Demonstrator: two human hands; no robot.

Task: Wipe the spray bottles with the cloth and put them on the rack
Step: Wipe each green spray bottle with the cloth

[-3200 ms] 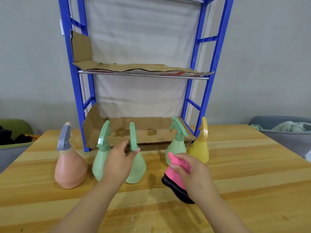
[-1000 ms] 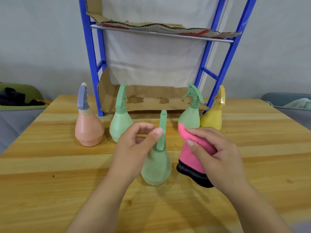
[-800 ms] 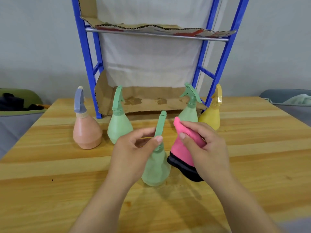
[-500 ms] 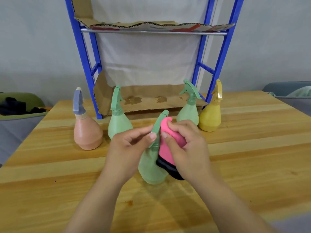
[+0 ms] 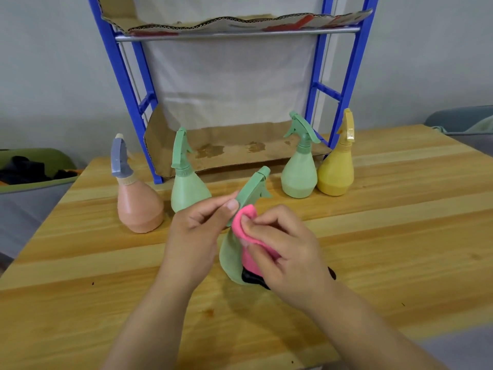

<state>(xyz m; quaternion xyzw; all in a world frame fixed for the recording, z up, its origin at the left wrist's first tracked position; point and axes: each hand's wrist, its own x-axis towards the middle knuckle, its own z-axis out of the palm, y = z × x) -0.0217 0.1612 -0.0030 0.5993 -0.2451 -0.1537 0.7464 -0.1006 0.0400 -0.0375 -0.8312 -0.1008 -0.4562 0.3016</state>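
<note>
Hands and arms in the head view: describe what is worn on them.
Nothing is worn. The left hand and right hand are bare, without gloves, rings or watch. Both forearms are uncovered to the frame's bottom edge, no sleeves showing. Fingernails are short and unpainted.

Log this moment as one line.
wiping | left hand holds green bottle by trigger | right hand presses pink cloth on it | rack empty

Bright, even light; soft shadows under the hands; wide-angle bending and blur at edges.
</note>
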